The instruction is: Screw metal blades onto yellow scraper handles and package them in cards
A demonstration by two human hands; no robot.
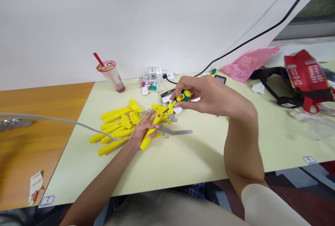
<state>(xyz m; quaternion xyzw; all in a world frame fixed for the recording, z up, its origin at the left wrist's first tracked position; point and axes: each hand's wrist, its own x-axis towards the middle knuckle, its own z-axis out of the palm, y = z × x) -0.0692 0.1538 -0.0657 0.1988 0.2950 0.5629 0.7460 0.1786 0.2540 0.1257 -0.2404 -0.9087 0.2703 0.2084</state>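
Head view, centre of frame: the left hand (142,131) is cradling a yellow piece (147,142), palm up, fingers curled around its handle. The right hand (202,91) is pinching a green-and-yellow screwdriver (186,95), fingers nearly closed, its shaft pointing down-left at the piece; tip contact unclear. With no firm backing, the piece could be rolling under pressure, letting the tip slip toward the left fingers. The right hand is hanging bent at the wrist above the surface (188,165).
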